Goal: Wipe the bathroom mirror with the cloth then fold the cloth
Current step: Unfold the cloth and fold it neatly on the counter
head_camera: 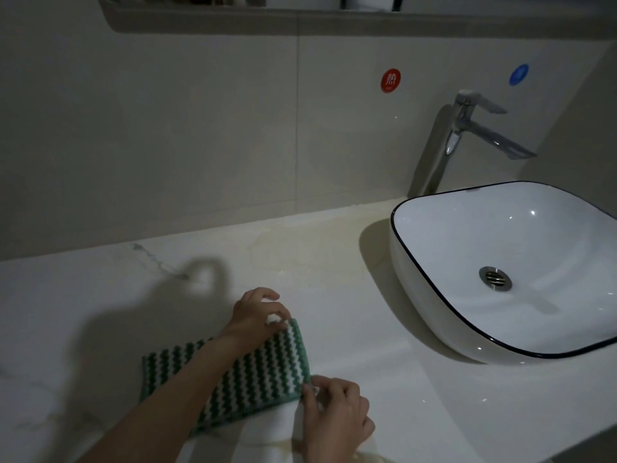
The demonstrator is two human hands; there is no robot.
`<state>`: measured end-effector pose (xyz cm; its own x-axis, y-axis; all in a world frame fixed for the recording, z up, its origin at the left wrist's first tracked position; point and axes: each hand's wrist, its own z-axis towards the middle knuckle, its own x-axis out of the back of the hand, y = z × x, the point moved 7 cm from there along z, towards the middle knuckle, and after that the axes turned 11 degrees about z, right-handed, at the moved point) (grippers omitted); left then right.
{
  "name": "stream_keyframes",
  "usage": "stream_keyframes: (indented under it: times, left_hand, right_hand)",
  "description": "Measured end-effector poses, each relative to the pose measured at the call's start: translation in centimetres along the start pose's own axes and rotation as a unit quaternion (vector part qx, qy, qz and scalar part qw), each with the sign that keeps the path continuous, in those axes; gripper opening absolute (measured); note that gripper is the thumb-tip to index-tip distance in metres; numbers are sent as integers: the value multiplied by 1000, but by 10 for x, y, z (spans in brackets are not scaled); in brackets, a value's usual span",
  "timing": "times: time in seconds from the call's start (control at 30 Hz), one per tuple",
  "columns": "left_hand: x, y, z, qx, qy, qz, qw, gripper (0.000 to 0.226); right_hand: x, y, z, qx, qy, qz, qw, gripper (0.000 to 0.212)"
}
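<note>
A green and white zigzag-striped cloth [253,372] lies folded flat on the white marble counter [100,312]. My left hand [257,315] reaches across it and pinches its far right corner. My right hand [334,412] pinches the near right corner at the cloth's edge. My left forearm covers the middle of the cloth. Of the mirror, only the lower frame and ledge [300,20] show at the top of the view.
A white vessel basin with a dark rim [417,312] stands on the counter to the right, with a chrome tap [467,135] behind it. Red [390,80] and blue [518,74] round stickers mark the tiled wall. The counter's front edge runs at lower right.
</note>
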<state>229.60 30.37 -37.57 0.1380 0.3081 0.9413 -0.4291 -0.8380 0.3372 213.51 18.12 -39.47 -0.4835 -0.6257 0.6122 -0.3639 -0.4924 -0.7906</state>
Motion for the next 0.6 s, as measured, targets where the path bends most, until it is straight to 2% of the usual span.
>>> stream_keyframes:
  times: [0.07,0.1,0.17,0.27,0.4,0.5,0.6]
  left_hand:
    - [-1,3,1,-18,-3,-22,1000,49]
    - [0,4,1,-29,3,-40,999,40]
    - [6,6,1,-40,-2,-85,996,6]
    - [18,6,-1,-67,-14,-81,994,28]
    - [40,15,-9,-184,23,8,983,25]
    - [57,20,-25,-281,58,89,954,14]
    - [62,7,-49,-342,100,172,918,11]
  right_hand:
    - [0,-1,2,11,-1,25,1000,51]
    - [1,-3,2,30,8,38,999,45]
    - [7,-6,2,53,30,87,994,41]
    - [8,-10,0,96,39,96,990,29]
    - [15,-23,-8,180,89,72,977,12]
    - [20,-38,-20,248,113,47,961,15]
    - [8,-52,-32,289,30,62,955,18]
